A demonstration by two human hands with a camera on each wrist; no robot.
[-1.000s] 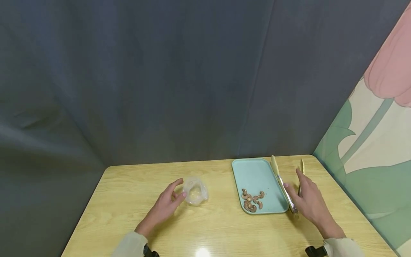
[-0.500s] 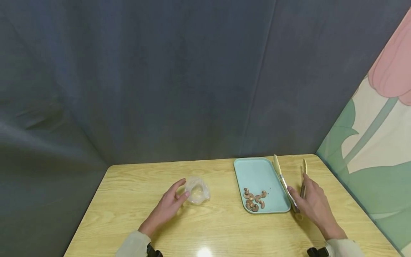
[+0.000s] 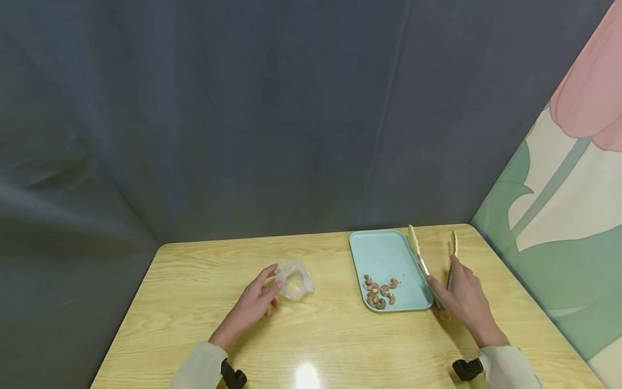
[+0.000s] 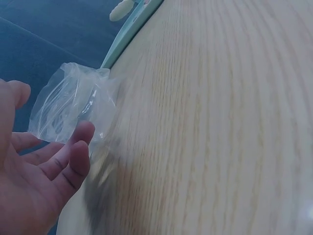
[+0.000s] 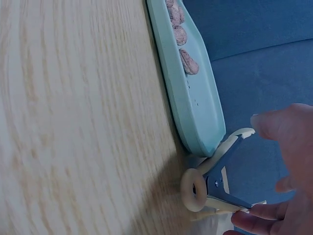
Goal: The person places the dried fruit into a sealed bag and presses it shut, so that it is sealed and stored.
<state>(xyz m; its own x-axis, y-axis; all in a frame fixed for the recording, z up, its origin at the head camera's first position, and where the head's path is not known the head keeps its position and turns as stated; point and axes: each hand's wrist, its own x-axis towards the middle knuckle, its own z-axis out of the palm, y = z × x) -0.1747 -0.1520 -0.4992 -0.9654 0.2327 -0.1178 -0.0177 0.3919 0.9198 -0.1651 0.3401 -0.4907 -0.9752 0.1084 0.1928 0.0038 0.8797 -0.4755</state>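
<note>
My left hand (image 3: 251, 303) is beside an upright, open-mouthed clear plastic bag (image 3: 295, 283), thumb and fingers spread at its near left rim. In the left wrist view the fingers (image 4: 61, 161) bend loosely in front of the bag (image 4: 76, 100); whether they touch it I cannot tell. My right hand (image 3: 464, 297) spans a pair of tongs (image 3: 421, 262) with cream tips and metal arms, spread apart on the table. In the right wrist view, fingertips (image 5: 244, 220) meet one arm of the tongs (image 5: 215, 181), while the thumb (image 5: 269, 125) lies near the other.
Left of the tongs lies a light blue tray (image 3: 381, 251) with several skin-on cashews (image 3: 381, 303) at its near left corner. The wooden table (image 3: 320, 335) ends at a dark curtain (image 3: 272, 135) behind; a flower-patterned cloth (image 3: 573, 227) borders the right.
The head view has shifted slightly. My right hand has settled lower around the tongs, its thumb now against the left arm. My left hand has moved marginally closer to the bag's rim.
</note>
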